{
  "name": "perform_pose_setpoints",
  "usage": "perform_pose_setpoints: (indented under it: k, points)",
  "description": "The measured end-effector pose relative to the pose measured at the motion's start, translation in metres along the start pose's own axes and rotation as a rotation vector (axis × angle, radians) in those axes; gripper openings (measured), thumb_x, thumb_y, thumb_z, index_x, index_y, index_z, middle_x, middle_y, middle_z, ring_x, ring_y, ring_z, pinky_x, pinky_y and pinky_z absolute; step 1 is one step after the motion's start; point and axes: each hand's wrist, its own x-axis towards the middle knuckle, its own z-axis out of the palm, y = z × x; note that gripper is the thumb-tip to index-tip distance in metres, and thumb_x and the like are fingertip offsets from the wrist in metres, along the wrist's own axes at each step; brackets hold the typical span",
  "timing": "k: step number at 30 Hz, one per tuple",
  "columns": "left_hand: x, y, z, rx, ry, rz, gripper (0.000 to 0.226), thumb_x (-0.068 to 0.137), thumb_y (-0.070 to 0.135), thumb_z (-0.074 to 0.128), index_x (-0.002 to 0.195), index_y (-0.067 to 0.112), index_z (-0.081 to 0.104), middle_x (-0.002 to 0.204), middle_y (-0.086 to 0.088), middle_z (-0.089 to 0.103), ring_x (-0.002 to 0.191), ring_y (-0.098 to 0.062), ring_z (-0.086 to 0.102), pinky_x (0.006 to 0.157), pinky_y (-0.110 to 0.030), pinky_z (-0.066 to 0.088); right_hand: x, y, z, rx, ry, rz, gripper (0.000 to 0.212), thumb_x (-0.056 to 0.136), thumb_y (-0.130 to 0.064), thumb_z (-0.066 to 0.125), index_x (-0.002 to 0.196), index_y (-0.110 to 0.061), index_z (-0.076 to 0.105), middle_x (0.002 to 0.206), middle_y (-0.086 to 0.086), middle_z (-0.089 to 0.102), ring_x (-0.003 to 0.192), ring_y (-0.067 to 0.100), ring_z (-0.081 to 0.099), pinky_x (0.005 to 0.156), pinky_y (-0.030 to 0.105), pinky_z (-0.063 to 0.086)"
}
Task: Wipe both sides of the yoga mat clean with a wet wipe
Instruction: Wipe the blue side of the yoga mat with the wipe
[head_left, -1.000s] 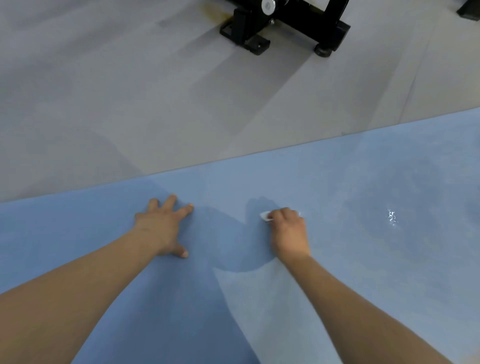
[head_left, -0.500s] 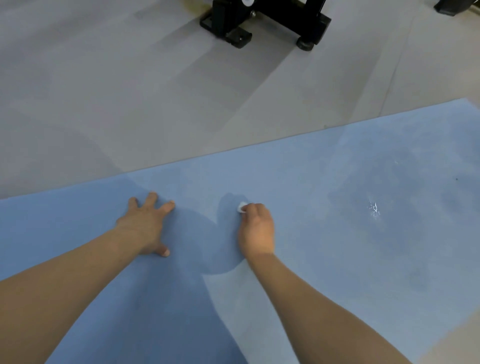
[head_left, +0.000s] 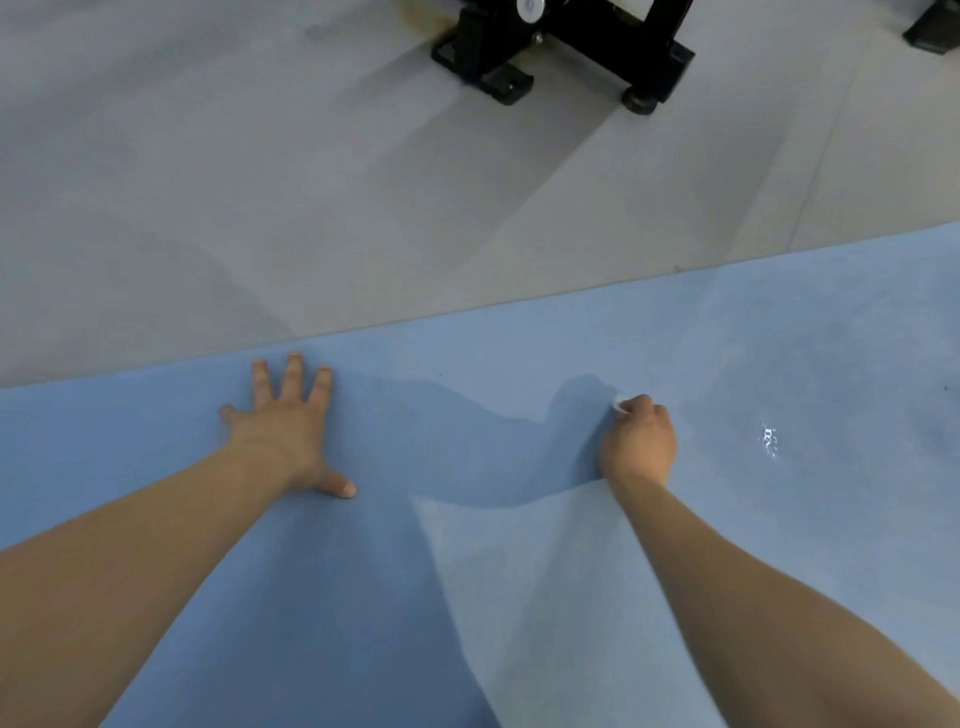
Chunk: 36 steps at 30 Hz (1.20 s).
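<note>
A blue yoga mat (head_left: 467, 597) lies flat on the floor and fills the lower half of the view. My left hand (head_left: 283, 431) rests flat on it near its far edge, fingers spread. My right hand (head_left: 639, 441) is curled round a small white wet wipe (head_left: 619, 402) and presses it onto the mat; only a bit of the wipe shows past my fingers. A wet glint (head_left: 769, 439) shines on the mat to the right of that hand.
Grey floor (head_left: 260, 182) stretches beyond the mat's far edge. A black metal stand base (head_left: 561, 52) sits on the floor at the top centre, and another black foot (head_left: 935, 31) shows at the top right corner.
My right hand with the wipe has slid to the right across the mat, widening the gap between my hands. My left hand stays planted on the mat, its fingers now pointing straighter ahead.
</note>
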Motion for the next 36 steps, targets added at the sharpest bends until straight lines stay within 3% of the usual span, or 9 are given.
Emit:
perform_pose_setpoints:
  k: [7, 12, 14, 18, 22, 26, 30, 34, 36]
  points:
    - [0.015, -0.005, 0.000, -0.174, -0.136, -0.002, 0.163, 0.041, 0.078, 0.086, 0.148, 0.044, -0.033, 0.151, 0.008, -0.048, 0.147, -0.040, -0.030, 0.108, -0.072, 0.030, -0.129, -0.157, 0.067, 0.182, -0.150, -0.619, 0.026, 0.062, 0.001, 0.061, 0.087, -0.007, 0.065, 0.078, 0.015, 0.061, 0.067, 0.035, 0.059, 0.062, 0.034, 0.051]
    - [0.031, -0.017, 0.005, -0.148, -0.134, 0.039, 0.158, 0.042, 0.082, 0.081, 0.149, 0.045, -0.030, 0.154, 0.004, -0.045, 0.146, -0.046, -0.028, 0.116, -0.065, 0.024, -0.107, -0.148, 0.063, 0.128, -0.220, -0.944, 0.018, 0.077, -0.009, 0.058, 0.093, -0.011, 0.066, 0.083, 0.011, 0.061, 0.074, 0.033, 0.060, 0.067, 0.035, 0.050]
    - [0.036, -0.021, 0.007, -0.134, -0.132, 0.048, 0.155, 0.046, 0.082, 0.079, 0.150, 0.044, -0.029, 0.156, 0.001, -0.041, 0.146, -0.048, -0.026, 0.117, -0.063, 0.023, -0.061, -0.117, 0.053, 0.101, -0.134, -0.889, 0.027, 0.081, -0.017, 0.048, 0.094, -0.010, 0.070, 0.081, 0.014, 0.064, 0.073, 0.034, 0.063, 0.067, 0.035, 0.052]
    - [0.036, -0.019, 0.009, -0.139, -0.127, 0.049, 0.153, 0.049, 0.078, 0.081, 0.150, 0.044, -0.029, 0.156, 0.002, -0.042, 0.146, -0.048, -0.027, 0.117, -0.064, 0.023, 0.018, -0.051, 0.025, -0.016, -0.006, -0.423, 0.022, 0.081, -0.008, 0.048, 0.088, 0.000, 0.067, 0.085, 0.025, 0.060, 0.074, 0.043, 0.061, 0.067, 0.045, 0.052]
    - [0.029, -0.014, 0.005, -0.185, -0.147, 0.030, 0.151, 0.055, 0.069, 0.086, 0.150, 0.044, -0.027, 0.157, 0.007, -0.040, 0.146, -0.046, -0.027, 0.111, -0.067, 0.031, 0.010, -0.070, 0.031, 0.022, -0.010, -0.173, 0.025, 0.082, 0.003, 0.048, 0.100, 0.002, 0.065, 0.095, 0.026, 0.060, 0.085, 0.045, 0.059, 0.077, 0.044, 0.045]
    - [0.026, -0.014, -0.001, -0.212, -0.165, 0.023, 0.150, 0.055, 0.065, 0.089, 0.150, 0.047, -0.026, 0.156, 0.011, -0.042, 0.147, -0.042, -0.029, 0.107, -0.072, 0.032, -0.071, -0.149, 0.069, 0.165, -0.022, -0.441, 0.022, 0.067, 0.000, 0.052, 0.083, -0.005, 0.066, 0.076, 0.017, 0.061, 0.068, 0.038, 0.061, 0.064, 0.039, 0.051]
    - [0.026, -0.014, 0.000, -0.190, -0.166, 0.016, 0.154, 0.051, 0.068, 0.088, 0.147, 0.048, -0.031, 0.154, 0.012, -0.044, 0.147, -0.042, -0.030, 0.107, -0.072, 0.033, -0.133, -0.208, 0.089, 0.212, -0.183, -0.730, 0.028, 0.066, -0.002, 0.062, 0.092, -0.011, 0.066, 0.083, 0.009, 0.061, 0.074, 0.031, 0.059, 0.070, 0.035, 0.050]
    - [0.025, -0.014, -0.001, -0.200, -0.160, 0.011, 0.152, 0.052, 0.067, 0.088, 0.148, 0.050, -0.028, 0.154, 0.014, -0.044, 0.147, -0.041, -0.029, 0.106, -0.073, 0.033, -0.078, -0.177, 0.083, 0.104, -0.188, -0.995, 0.019, 0.077, -0.011, 0.051, 0.089, -0.013, 0.066, 0.082, 0.010, 0.061, 0.074, 0.032, 0.060, 0.070, 0.037, 0.038]
    - [0.024, -0.014, -0.002, -0.203, -0.154, 0.000, 0.151, 0.053, 0.066, 0.089, 0.149, 0.050, -0.026, 0.154, 0.014, -0.044, 0.148, -0.040, -0.028, 0.105, -0.073, 0.034, -0.027, -0.145, 0.074, 0.087, -0.094, -0.898, 0.026, 0.081, -0.017, 0.045, 0.088, -0.008, 0.068, 0.080, 0.016, 0.062, 0.071, 0.037, 0.062, 0.066, 0.040, 0.046]
